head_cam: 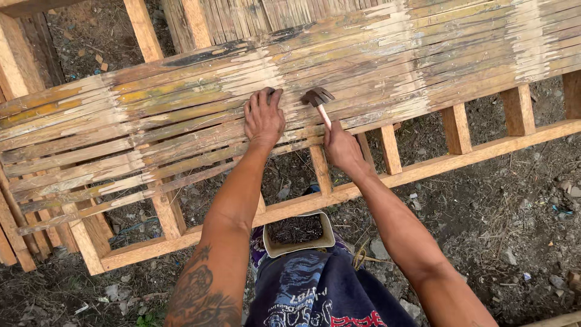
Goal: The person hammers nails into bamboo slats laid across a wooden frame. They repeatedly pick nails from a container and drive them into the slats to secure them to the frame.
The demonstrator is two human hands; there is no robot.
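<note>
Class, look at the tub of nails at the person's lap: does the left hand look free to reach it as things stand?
Probably yes. The left hand rests flat on the bamboo slats, holding nothing visible, and the tub of nails sits open below the wooden frame, nothing covering it.

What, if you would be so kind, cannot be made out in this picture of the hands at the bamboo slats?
Head view only:
- Whatever the left hand pins to the flattened bamboo slat panel: hidden under its fingers.
- Grip end of the wooden-handled metal hammer: covered by the right hand.
- Small dark pieces in the pale plastic tub: too small to tell apart.
- Light wooden frame: cut off by both side edges.
</note>
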